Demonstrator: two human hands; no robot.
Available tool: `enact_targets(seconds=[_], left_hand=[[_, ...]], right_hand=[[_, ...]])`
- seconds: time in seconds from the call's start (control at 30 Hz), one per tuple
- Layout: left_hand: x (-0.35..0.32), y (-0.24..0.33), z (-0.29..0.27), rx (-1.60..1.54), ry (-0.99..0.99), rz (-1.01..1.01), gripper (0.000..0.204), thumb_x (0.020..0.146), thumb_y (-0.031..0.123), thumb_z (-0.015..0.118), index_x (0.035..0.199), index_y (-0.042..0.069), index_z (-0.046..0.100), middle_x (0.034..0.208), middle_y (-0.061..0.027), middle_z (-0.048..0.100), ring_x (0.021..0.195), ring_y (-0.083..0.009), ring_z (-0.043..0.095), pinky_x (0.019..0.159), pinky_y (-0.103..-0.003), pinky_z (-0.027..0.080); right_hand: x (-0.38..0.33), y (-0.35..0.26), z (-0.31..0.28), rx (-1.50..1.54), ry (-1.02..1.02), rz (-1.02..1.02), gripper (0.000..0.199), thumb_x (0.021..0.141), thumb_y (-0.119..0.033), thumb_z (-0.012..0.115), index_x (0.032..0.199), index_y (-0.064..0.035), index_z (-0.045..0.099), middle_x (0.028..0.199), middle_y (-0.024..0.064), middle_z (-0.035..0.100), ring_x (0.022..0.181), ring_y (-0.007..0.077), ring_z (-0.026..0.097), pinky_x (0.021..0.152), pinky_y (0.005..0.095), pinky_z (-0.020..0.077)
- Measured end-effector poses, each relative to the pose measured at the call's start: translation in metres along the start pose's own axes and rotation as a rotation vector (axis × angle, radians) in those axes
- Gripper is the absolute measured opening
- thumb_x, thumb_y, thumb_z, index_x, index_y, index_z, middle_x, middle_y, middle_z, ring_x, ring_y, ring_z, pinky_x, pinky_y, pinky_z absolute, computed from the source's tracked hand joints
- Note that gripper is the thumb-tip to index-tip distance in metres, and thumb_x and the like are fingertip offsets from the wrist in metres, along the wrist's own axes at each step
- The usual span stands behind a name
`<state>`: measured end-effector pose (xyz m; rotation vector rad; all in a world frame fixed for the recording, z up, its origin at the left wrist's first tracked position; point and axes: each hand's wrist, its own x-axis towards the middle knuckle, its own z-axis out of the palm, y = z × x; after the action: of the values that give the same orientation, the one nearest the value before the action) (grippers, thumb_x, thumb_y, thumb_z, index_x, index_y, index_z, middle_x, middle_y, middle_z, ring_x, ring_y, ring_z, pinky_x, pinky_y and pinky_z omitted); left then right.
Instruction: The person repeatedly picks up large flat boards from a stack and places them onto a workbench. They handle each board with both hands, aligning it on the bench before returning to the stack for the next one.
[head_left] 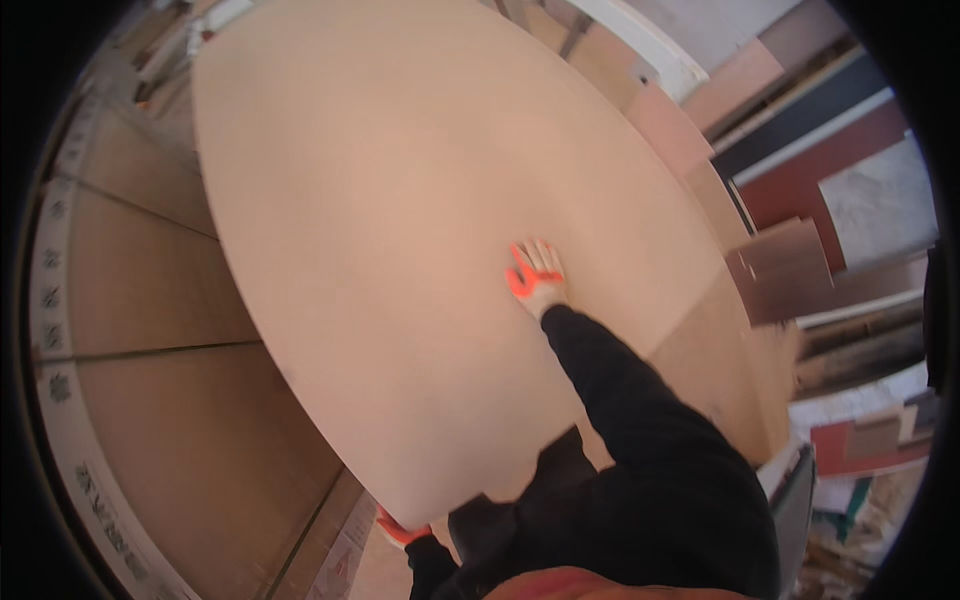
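Observation:
A large, smooth tan board (400, 200) fills the middle of the view, its edges bowed by the lens. My right hand (541, 278), in a pale work glove with orange parts, lies on its face with the fingers stretched out. Down at the board's near left corner, my left hand (404, 531) grips the edge, the board hiding some of its fingers. The left glove also shows orange.
Strapped stacks of brown sheets (180, 290) stand along the left. Panels in dark, red and marbled finishes, including a brown panel (780, 270), lean at the right. Another tan surface (715, 360) shows beyond the board's right edge. A white-edged frame (650, 45) is at the far right.

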<state>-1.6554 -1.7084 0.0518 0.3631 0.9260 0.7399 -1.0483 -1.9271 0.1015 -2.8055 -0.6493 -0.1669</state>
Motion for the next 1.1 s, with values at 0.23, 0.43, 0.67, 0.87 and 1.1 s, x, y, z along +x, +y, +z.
enact_targets(seconds=[0.23, 0.43, 0.67, 0.87, 1.1], left_hand=[[0.085, -0.027, 0.067, 0.069, 0.398, -0.015, 0.076, 0.108, 0.068, 0.036, 0.155, 0.012, 0.058, 0.158, -0.0136, 0.058, 0.145, -0.0392, 0.054, 0.117, -0.062, 0.046], [0.126, -0.016, 0.084, 0.224, 0.308, -0.119, 0.074, 0.108, 0.063, 0.034, 0.154, 0.011, 0.058, 0.159, -0.0123, 0.058, 0.143, -0.0394, 0.056, 0.111, -0.063, 0.050], [0.106, -0.024, 0.085, -0.164, 0.172, -0.295, 0.065, 0.107, 0.049, 0.043, 0.153, 0.006, 0.058, 0.158, -0.0159, 0.059, 0.145, -0.0399, 0.052, 0.121, -0.062, 0.041], [0.119, -0.051, 0.053, -0.291, 0.440, -0.166, 0.043, 0.109, 0.038, 0.058, 0.135, 0.008, 0.072, 0.132, -0.0112, 0.076, 0.123, -0.0324, 0.068, 0.111, -0.047, 0.051], [0.066, 0.015, 0.123, 1.065, 0.593, 0.388, 0.035, 0.104, 0.038, 0.068, 0.118, 0.006, 0.075, 0.105, -0.0099, 0.077, 0.107, -0.0270, 0.072, 0.092, -0.041, 0.056]], right_hand=[[0.106, 0.014, 0.038, 0.038, 0.014, -0.007, 0.061, 0.105, -0.045, 0.057, 0.156, -0.0121, 0.055, 0.164, 0.0167, 0.051, 0.157, 0.0369, 0.038, 0.133, 0.0513, 0.0217], [0.154, -0.004, 0.048, 0.092, 0.048, -0.007, 0.061, 0.105, -0.045, 0.058, 0.156, -0.0128, 0.055, 0.166, 0.0164, 0.048, 0.158, 0.0371, 0.037, 0.133, 0.0513, 0.0214], [0.157, -0.003, 0.053, -0.175, 0.097, -0.151, 0.050, 0.085, -0.035, 0.071, 0.131, -0.0155, 0.068, 0.132, 0.0163, 0.064, 0.128, 0.0403, 0.057, 0.108, 0.0619, 0.0443], [0.162, 0.008, 0.062, 0.043, 0.102, -0.247, 0.057, 0.099, -0.038, 0.064, 0.149, -0.0115, 0.059, 0.149, 0.0186, 0.061, 0.143, 0.0396, 0.051, 0.117, 0.0606, 0.0395], [0.176, 0.023, 0.093, -0.083, 0.208, -0.170, 0.056, 0.107, -0.040, 0.057, 0.156, -0.0130, 0.058, 0.158, 0.0162, 0.058, 0.149, 0.0373, 0.050, 0.124, 0.0534, 0.0374]])
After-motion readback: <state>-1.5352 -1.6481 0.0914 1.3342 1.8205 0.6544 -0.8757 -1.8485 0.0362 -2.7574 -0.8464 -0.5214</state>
